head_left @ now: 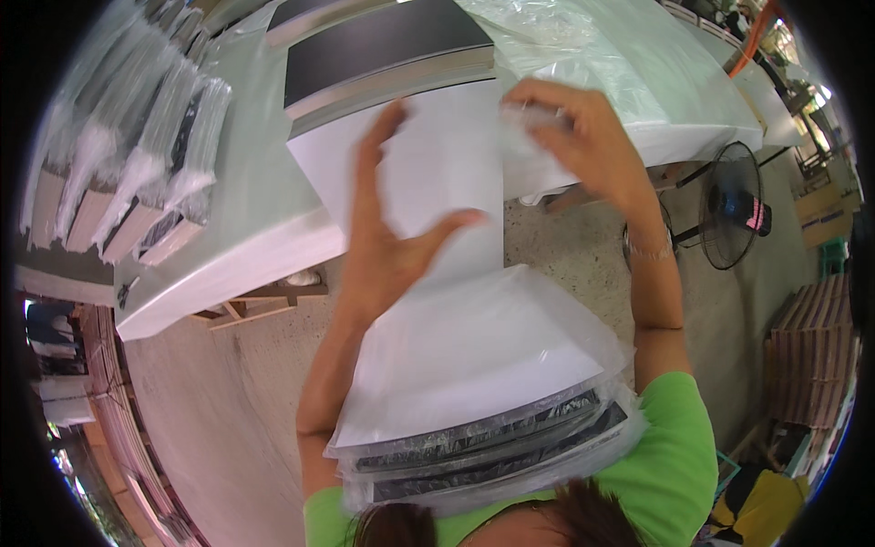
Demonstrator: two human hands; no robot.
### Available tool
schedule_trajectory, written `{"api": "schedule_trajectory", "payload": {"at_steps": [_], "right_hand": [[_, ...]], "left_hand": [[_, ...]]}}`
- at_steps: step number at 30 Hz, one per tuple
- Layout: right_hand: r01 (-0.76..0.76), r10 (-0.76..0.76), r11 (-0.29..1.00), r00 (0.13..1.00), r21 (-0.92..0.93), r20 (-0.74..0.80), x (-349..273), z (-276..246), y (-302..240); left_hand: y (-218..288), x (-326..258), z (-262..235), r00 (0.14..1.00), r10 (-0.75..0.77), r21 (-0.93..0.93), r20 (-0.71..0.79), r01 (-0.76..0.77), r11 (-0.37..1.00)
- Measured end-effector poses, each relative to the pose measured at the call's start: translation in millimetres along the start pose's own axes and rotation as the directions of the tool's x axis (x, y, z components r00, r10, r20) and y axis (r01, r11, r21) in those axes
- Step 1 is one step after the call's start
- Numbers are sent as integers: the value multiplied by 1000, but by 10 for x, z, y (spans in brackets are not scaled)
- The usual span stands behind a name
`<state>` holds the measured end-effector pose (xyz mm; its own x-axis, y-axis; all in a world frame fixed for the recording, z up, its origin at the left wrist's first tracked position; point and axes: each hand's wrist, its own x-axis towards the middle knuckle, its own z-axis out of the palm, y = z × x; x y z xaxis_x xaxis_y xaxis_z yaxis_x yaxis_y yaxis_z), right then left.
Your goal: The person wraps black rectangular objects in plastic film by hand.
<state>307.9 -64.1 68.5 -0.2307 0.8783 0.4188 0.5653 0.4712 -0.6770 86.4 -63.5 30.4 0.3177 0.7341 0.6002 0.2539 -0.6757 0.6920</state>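
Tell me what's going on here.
A person in a green shirt is working at a table. The left hand is spread open over a white sheet; the right hand curls beside its right edge, too blurred to tell whether it grips anything. A black-topped stack lies beyond the sheet, and a plastic-wrapped stack sits close to the body.
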Motion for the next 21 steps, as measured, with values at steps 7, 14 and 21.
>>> {"api": "schedule_trajectory", "payload": {"at_steps": [7, 14, 21], "right_hand": [[-253, 276, 890, 961, 379, -7, -93, -254, -225], [-295, 514, 768, 814, 568, -271, -15, -395, 512], [-338, 599, 756, 704, 560, -383, -4, -130, 507]], "left_hand": [[-194, -118, 54, 788, -248, -242, 563, 444, 863], [-721, -445, -501, 753, -563, -704, 340, 601, 379], [-376, -731, -361, 811, -484, -712, 328, 549, 438]]}}
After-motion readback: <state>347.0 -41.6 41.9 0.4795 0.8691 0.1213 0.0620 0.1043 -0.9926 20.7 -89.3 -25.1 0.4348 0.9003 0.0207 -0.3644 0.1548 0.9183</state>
